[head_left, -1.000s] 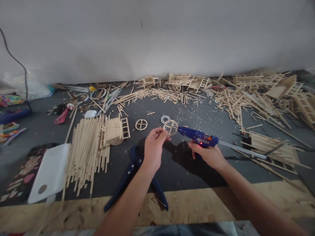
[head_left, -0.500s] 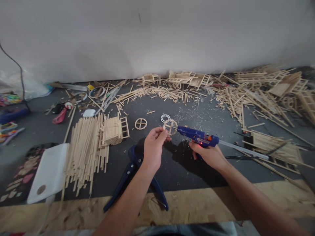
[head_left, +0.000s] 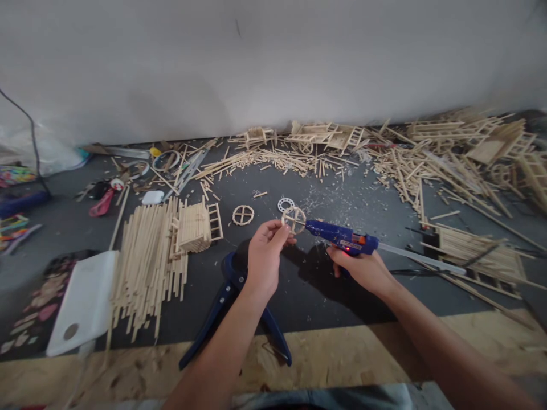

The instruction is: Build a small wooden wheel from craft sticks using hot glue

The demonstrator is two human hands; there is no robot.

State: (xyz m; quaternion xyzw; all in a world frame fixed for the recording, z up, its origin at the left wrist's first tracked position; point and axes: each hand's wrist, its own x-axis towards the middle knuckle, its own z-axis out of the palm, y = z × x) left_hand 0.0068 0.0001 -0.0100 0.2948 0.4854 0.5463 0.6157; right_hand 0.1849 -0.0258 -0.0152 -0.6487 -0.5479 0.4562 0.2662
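Pinched between the thumb and fingers of my left hand (head_left: 267, 253) is a small wooden wheel (head_left: 302, 214) made of short stick pieces with spokes. My right hand (head_left: 361, 267) is wrapped around a blue glue gun (head_left: 337, 233), whose nozzle touches or nearly touches the wheel's middle. A clear glue stick (head_left: 423, 257) pokes out of the gun's back end, and a red light glows on its side. Just behind the held wheel lies a white ring with holes (head_left: 285, 203). A second wooden wheel (head_left: 243, 206) rests flat on the dark surface to the left.
Blue-handled cutters (head_left: 226, 293) lie under my left forearm. Wooden sticks (head_left: 143, 256) and a small stick-built cart body (head_left: 194, 228) are at left, beside a white power bank-like block (head_left: 88, 302). Stick offcuts (head_left: 294, 162) and stick models (head_left: 329, 134) line the wall; a stick panel (head_left: 478, 256) sits right.
Hands, wheel and glue gun hold nearly the same pose. The whole view has shifted slightly, and the wheel looks turned a little against the nozzle.
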